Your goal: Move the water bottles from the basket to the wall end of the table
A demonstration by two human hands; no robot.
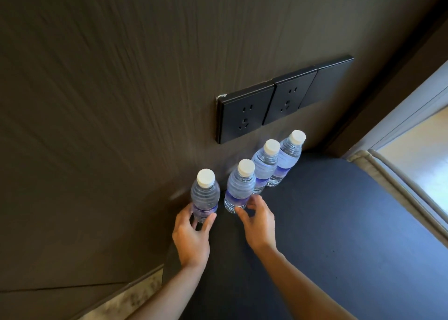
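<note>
Several clear water bottles with white caps and blue labels stand upright in a row on the dark table (pixel 327 222), against the brown wall. My left hand (pixel 191 234) wraps thumb and fingers around the base of the leftmost bottle (pixel 204 193), at the table's left corner. My right hand (pixel 258 222) is spread just behind the second bottle (pixel 240 186), fingertips at its base, not closed around it. Two more bottles (pixel 265 164) (pixel 288 154) stand further right along the wall. The basket is out of view.
A black strip of wall sockets (pixel 278 103) sits on the wall just above the bottles. The table's left edge drops to a speckled floor (pixel 135 298). A padded bench edge and a bright window (pixel 412 169) lie to the right.
</note>
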